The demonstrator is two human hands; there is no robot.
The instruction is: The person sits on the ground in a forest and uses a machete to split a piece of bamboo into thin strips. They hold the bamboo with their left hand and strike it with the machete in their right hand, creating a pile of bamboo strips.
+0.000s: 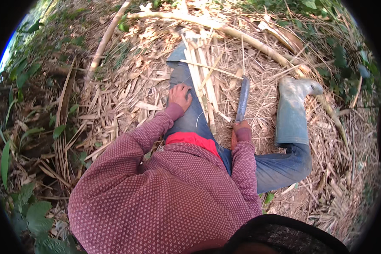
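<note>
My left hand (pixel 180 95) lies on my left leg, on the blue jeans (pixel 185 122), with its fingers spread out and nothing seen in it. By my right hip, my right hand (pixel 241 125) is closed around the handle of a machete (pixel 243 100). The dark blade points away from me, low over the ground litter. Between the machete and my left leg lies a bundle of pale split strips (pixel 204 75), probably bamboo or cane, pointing away from me. One thin strip (pixel 211 68) lies across the others, its right end close to the blade's tip.
My right leg is bent out to the right, in a grey-green rubber boot (pixel 293 113). A long pale pole (pixel 224 29) arcs across the far ground, and another pole (pixel 107 40) lies far left. Dry leaves and shavings (pixel 114 99) cover the ground. Green plants (pixel 34 211) grow around the edges.
</note>
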